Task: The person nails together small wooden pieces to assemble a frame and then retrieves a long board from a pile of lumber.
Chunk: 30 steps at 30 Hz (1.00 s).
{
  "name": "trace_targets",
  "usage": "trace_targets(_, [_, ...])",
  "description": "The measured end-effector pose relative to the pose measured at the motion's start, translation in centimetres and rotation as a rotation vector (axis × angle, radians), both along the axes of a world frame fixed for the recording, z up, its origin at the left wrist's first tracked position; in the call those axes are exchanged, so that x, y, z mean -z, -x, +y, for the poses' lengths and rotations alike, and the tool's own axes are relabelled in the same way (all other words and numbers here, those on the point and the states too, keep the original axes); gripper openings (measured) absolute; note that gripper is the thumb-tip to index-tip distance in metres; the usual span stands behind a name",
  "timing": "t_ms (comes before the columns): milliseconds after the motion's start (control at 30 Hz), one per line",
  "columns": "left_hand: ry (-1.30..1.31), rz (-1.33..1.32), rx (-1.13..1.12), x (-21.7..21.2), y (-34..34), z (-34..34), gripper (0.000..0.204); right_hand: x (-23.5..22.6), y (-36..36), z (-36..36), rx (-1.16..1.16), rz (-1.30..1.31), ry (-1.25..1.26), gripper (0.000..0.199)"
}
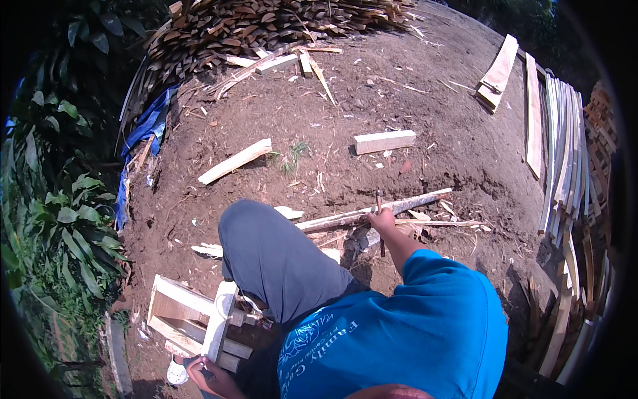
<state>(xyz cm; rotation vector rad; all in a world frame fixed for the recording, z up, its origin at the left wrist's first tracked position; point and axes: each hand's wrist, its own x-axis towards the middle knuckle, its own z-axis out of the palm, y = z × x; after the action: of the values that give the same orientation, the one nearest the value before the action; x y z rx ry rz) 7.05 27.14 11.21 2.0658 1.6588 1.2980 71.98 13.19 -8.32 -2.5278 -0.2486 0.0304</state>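
My right hand (381,220) is closed round a thin brown stick-like tool (382,247), held upright above the ground; its kind is too small to make out. Behind that hand a long split pole (422,200) lies across the dirt. Low on the left, my left hand (214,380) grips the near end of a pale wooden board (218,326) between thumb and fingers. The board rests slanting against an open wooden box frame (174,297) beside my bent knee. Part of the frame is hidden behind the board and my leg.
Two short timber blocks, one pale beam (236,161) and one squarer block (384,141), lie on the dirt ahead. A large stack of split wood (266,26) stands at the back. Long planks (561,146) lean along the right; a blue tarp (147,123) and leafy plants (80,246) border the left.
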Motion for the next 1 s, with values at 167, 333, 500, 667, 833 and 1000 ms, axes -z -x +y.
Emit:
trace_targets(167, [-0.110, -0.052, 0.023, 1.7, 0.9, 0.6, 0.010, -0.4, 0.1, 0.1, 0.002, 0.025, -0.021, 0.047])
trace_targets(333, [-0.101, -0.009, -0.015, 2.2, 1.6, 0.4, 0.009, 0.0, 0.1, 0.5, 0.003, -0.003, 0.046, 0.048])
trace_targets(500, [-0.039, -0.024, -0.058, 1.3, 0.9, 0.3, 0.010, 0.9, -0.6, -0.1, 0.012, -0.006, 0.049, 0.048])
trace_targets(667, [0.013, -0.043, -0.065, 2.8, 1.8, 0.5, 0.010, 0.5, -0.4, -0.1, 0.006, 0.045, 0.027, 0.049])
trace_targets(833, [-0.033, -0.058, -0.096, 2.4, 1.8, 0.3, 0.010, -0.5, -0.1, 0.5, 0.001, 0.156, -0.006, 0.052])
trace_targets(1000, [0.054, -0.136, -0.081, 1.1, 0.4, 0.0, 0.017, -1.8, -0.4, -0.9, 0.036, 0.044, 0.165, 0.044])
